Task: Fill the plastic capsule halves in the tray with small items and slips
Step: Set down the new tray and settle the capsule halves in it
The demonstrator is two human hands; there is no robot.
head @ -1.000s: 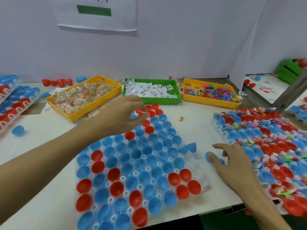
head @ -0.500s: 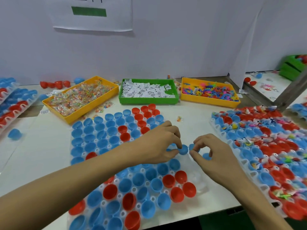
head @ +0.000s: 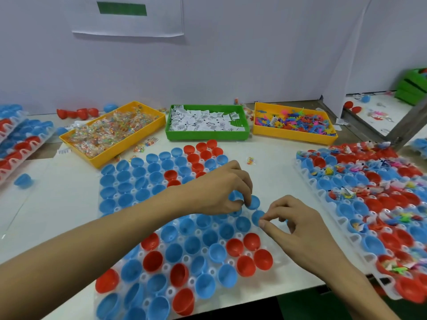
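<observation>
A blue capsule half point(head: 253, 202) is pinched at its rim by the curled fingertips of the left hand point(head: 219, 188), right at the tray's right edge. Just beside it, a second blue half point(head: 257, 217) is nipped between thumb and forefinger of the right hand point(head: 298, 227); the two halves are nearly touching. Both are held low over the clear plastic tray point(head: 147, 277), which is packed with open blue and red halves, all seen empty. Beyond the tray, three bins are lined up along the wall: a yellow bin of wrapped sweets point(head: 111, 132) on the left, a green bin of paper slips point(head: 208, 124) in the middle, a yellow bin of small coloured toys point(head: 293, 123) on the right. To the right, a filled tray point(head: 369, 204) is seen, its halves loaded with toys and slips.
</observation>
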